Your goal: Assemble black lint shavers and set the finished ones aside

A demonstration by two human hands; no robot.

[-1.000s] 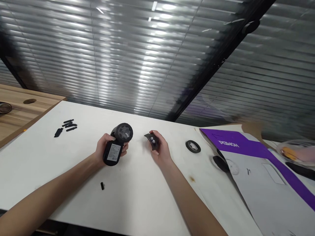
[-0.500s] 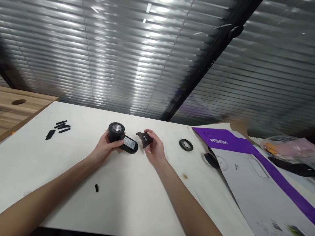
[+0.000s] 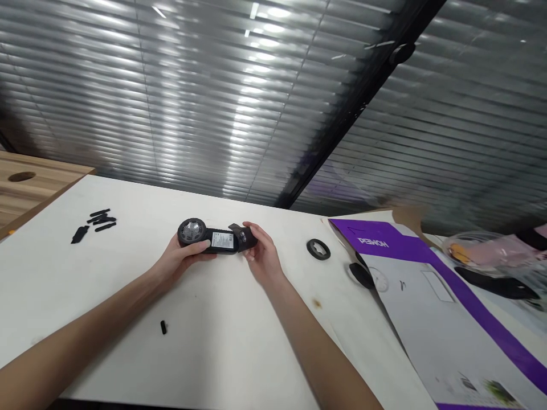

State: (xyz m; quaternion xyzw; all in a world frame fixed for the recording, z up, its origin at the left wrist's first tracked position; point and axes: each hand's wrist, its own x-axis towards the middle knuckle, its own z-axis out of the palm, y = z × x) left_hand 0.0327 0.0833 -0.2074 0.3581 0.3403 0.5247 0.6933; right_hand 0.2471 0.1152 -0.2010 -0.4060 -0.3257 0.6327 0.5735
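My left hand (image 3: 183, 256) is closed round a black fabric shaver (image 3: 204, 234), its thumb beside the white label. The shaver's round perforated metal head faces up at the left, and its handle points right. Between the fingers of my right hand (image 3: 264, 250) is a dark, see-through curved piece (image 3: 244, 237), like a lint container. That piece overlaps or touches the end of the handle; whether the two are joined I cannot tell. To the right of my right hand, a black ring (image 3: 318, 249) lies on the white table (image 3: 239, 330).
Several thin black pieces (image 3: 102, 218) lie at the left, and a small black piece (image 3: 163, 327) nearer the front. On the right are a purple and white box (image 3: 410, 285), a black part (image 3: 361, 275) beside it, and plastic bags (image 3: 491, 250). Metal blinds (image 3: 205, 102) stand behind.
The gap between the shaver and the curved piece has closed. The shaver has tilted so its handle lies level, and my right hand has moved the piece to its end.
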